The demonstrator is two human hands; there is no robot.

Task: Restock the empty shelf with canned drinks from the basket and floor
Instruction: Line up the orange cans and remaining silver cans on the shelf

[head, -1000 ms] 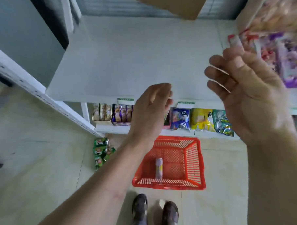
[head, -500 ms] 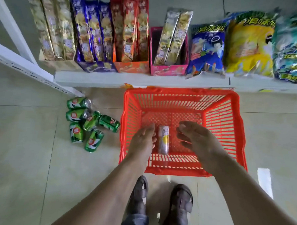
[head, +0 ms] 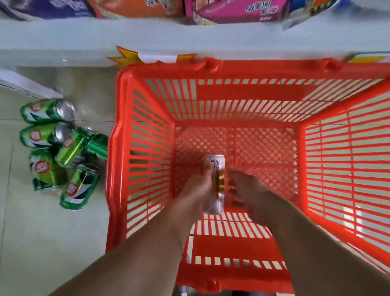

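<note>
One white shelf (head: 60, 33) ran across the top, carrying three snack cartons (head: 133, 0). Below it one orange basket (head: 141, 168) sat on the floor (head: 29, 241). Six green cans (head: 43, 172) lay clustered on the floor just left of the basket. One slim white-and-gold can (head: 214, 184) lay on the basket's bottom. The left hand (head: 193, 192) touched its left side; the right hand (head: 248, 190) touched its right, fingers curled. Motion blur hid whether either grip had closed around it.
</note>
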